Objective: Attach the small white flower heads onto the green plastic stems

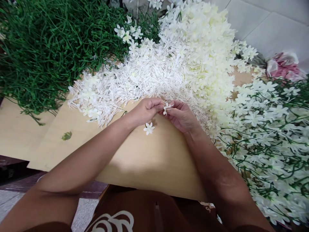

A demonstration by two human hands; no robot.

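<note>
My left hand (151,110) is closed in a pinch, thumb against the curled fingers. A bit of green artificial flower stem (124,113) shows behind its wrist; the rest of the stem is hidden by the hand. My right hand (180,116) pinches a small white artificial flower (166,109) between thumb and fingers, right at the left fingertips. Just below the left hand is another white flower (149,128); whether it hangs from the stem or lies on the board cannot be made out.
Behind the hands spreads a heap of loose white blossoms (202,42) with thin white stamens (154,71). Green stems (60,42) pile up at the left, finished-looking flower sprays (265,145) at the right. A small green piece (67,135) lies on the tan board (145,161). A pink-white bag (285,66) sits far right.
</note>
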